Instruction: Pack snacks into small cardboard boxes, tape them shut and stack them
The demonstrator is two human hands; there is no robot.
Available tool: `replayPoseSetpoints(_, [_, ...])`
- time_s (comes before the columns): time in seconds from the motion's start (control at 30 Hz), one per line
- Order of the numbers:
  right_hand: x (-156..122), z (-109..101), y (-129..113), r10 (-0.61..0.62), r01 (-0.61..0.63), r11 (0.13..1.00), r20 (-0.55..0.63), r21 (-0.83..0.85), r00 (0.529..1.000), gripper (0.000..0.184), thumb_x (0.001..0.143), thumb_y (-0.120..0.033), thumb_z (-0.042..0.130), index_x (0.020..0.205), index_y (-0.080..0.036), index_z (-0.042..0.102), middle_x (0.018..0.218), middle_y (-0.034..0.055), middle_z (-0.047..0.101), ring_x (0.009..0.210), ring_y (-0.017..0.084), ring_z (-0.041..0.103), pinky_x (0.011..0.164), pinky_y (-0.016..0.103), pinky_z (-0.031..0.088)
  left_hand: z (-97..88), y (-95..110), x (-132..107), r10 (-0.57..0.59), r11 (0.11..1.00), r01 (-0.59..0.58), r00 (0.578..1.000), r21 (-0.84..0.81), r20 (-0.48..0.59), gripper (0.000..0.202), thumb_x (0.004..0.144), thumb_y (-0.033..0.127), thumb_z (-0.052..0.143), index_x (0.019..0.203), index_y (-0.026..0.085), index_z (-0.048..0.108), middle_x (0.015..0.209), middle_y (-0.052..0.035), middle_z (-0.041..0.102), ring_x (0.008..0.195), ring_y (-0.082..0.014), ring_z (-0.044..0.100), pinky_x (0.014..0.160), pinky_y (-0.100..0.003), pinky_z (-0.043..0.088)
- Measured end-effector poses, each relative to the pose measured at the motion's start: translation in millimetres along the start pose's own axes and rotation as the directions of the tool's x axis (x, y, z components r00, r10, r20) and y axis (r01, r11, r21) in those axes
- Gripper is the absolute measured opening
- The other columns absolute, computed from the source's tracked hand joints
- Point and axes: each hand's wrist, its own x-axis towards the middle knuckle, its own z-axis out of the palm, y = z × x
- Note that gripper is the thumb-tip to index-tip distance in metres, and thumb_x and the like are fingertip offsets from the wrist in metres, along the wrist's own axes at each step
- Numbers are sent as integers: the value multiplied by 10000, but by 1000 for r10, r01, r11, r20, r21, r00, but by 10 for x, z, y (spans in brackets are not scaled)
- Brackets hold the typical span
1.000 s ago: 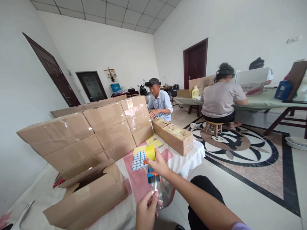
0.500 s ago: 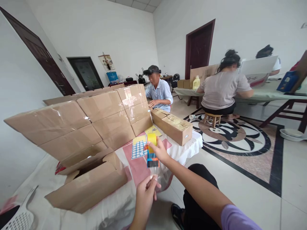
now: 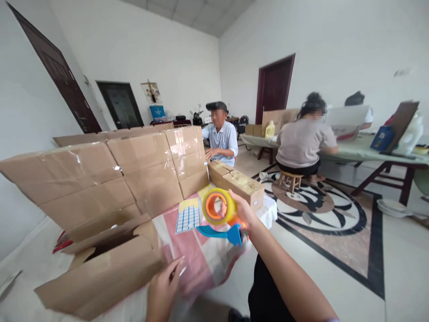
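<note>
In my right hand [image 3: 244, 209] is a tape dispenser [image 3: 219, 233] with a blue handle, gripped by its yellow tape roll [image 3: 207, 206] on an orange core. The roll's open side faces me, above the cloth-covered table. Lower and to the left, my left hand [image 3: 164, 284] pinches a small strip of clear tape [image 3: 182, 267] between thumb and finger. Beside that hand lies a cardboard box [image 3: 103, 277] with its flaps up. A sheet of blue-bordered labels [image 3: 187, 219] rests on the cloth, just left of the dispenser.
Taped cardboard boxes [image 3: 144, 156] are stacked behind the box with raised flaps. A long carton [image 3: 244, 185] lies at the table's far right. Across the table sits a co-worker [image 3: 223, 138]; another person [image 3: 300, 143] sits on a stool [image 3: 291, 179] at a second table.
My right hand has swung right and turned the dispenser so the roll's core shows. My left hand has moved left and down, away from it, with the tape strip. The view has shifted.
</note>
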Motion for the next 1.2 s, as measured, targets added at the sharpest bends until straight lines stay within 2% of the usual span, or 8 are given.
replayPoseSetpoints(0.13, [122, -330, 64, -145, 135, 981, -61, -142, 988, 434, 834, -595, 710, 1030, -229, 581, 799, 34, 739, 771, 234, 734, 676, 330, 575, -101, 69, 104, -76, 983, 61, 994, -170, -84, 493, 747, 655, 665, 934, 230, 834, 815, -78, 814, 662, -258, 733, 587, -294, 576])
replayPoseSetpoints(0.4, [609, -594, 739, 33, -102, 874, -150, -476, 988, 499, 833, -680, 604, 1022, -223, 541, 769, 20, 702, 741, 217, 699, 653, 335, 541, -93, 486, 131, -274, 833, 223, 961, -506, -26, 781, 579, 749, 782, 1018, 104, 772, 676, -58, 734, 379, -107, 454, 382, -271, 415])
replayPoseSetpoints(0.6, [489, -556, 595, -151, -131, 744, -355, -656, 923, 403, 832, -447, 668, 1136, -194, 590, 1145, 140, 646, 1231, 348, 552, 1006, 486, 452, -348, 569, 101, -254, 847, 172, 962, -503, -99, 775, 640, 741, 756, 1064, 93, 754, 661, -51, 720, 391, -105, 463, 400, -271, 437])
replayPoseSetpoints(0.73, [148, -87, 539, -380, 288, 497, 93, -818, 920, 333, 882, -433, 657, 1119, -200, 647, 1120, 114, 612, 1128, 289, 569, 1027, 468, 437, -402, 582, 34, -183, 894, 120, 977, -431, -107, 712, 724, 718, 702, 1088, 109, 760, 677, -57, 731, 388, -107, 460, 405, -268, 443])
replayPoseSetpoints(0.83, [-104, 384, 626, -317, 572, 436, 476, -695, 820, 276, 880, -452, 706, 1031, -222, 688, 1070, 72, 625, 1035, 241, 598, 953, 412, 475, -402, 571, -24, -99, 939, 56, 989, -340, -111, 579, 802, 652, 664, 1060, 147, 780, 685, -57, 745, 398, -121, 489, 422, -263, 456])
replayPoseSetpoints(0.97, [-263, 756, 749, -295, 689, 265, 624, -674, 724, 96, 944, -300, 642, 916, -212, 671, 993, 56, 632, 967, 221, 560, 871, 398, 451, -439, 533, -45, -19, 973, -9, 992, -230, -122, 496, 851, 602, 615, 1061, 191, 796, 700, -65, 757, 517, -190, 625, 488, -276, 504])
replayPoseSetpoints(1.07, [-332, 847, 678, -306, 776, 149, 717, -613, 626, 153, 982, -183, 524, 883, -212, 639, 956, 56, 641, 931, 214, 542, 834, 407, 422, -520, 480, -15, -104, 986, 93, 991, -135, -80, 666, 846, 578, 623, 1370, 169, 647, 620, -24, 712, 545, -216, 647, 549, -300, 516])
replayPoseSetpoints(1.2, [-434, 871, 409, -435, 763, 261, 634, -591, 640, 94, 975, -173, 554, 968, -236, 623, 987, 54, 634, 959, 216, 555, 871, 411, 432, -731, 391, 2, -140, 979, 155, 983, 133, -115, 740, 835, 601, 633, 1452, 200, 568, 470, 79, 508, 465, -168, 530, 541, -269, 433])
